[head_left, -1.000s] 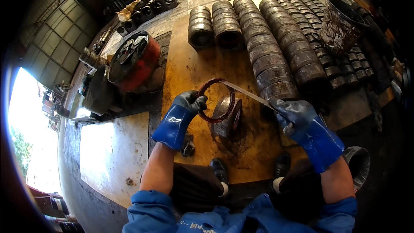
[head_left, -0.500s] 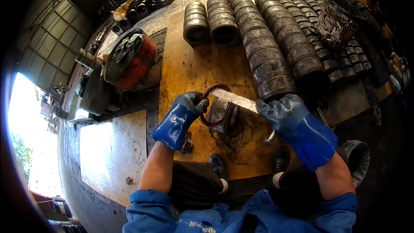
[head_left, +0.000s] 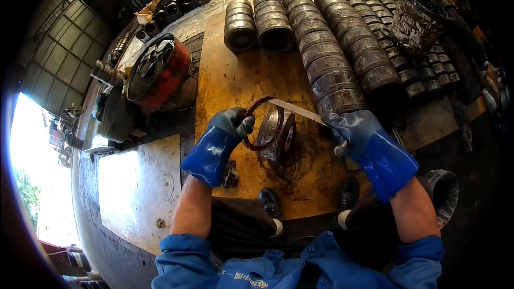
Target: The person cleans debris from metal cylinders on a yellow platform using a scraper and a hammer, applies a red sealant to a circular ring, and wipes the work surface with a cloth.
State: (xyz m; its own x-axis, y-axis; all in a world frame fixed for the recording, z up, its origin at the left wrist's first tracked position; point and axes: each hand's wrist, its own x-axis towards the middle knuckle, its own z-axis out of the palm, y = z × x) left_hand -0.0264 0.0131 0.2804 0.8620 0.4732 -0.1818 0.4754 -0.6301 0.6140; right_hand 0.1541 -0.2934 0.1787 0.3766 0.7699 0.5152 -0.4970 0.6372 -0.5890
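Note:
My left hand, in a blue rubber glove with a grey palm, is closed on the left side of a thin, dark reddish ring. Gloved the same way, my right hand grips a flat, pale scraper blade. The blade's far end meets the top of the ring. A rounded metal end shows below my right fist; whether it belongs to the blade cannot be made out. Beneath the ring, a thick metal collar stands on edge on the stained yellow board, partly hidden by the ring.
Long rows of metal collars lie ahead and to the right. A crusted bucket stands far right, and a red drum at left. By my right leg is another bucket. A pale sheet lies left.
Both hands have shifted slightly away from me, the left one also a little leftward. The ring and blade have moved with them, and the blade now shows a narrower face.

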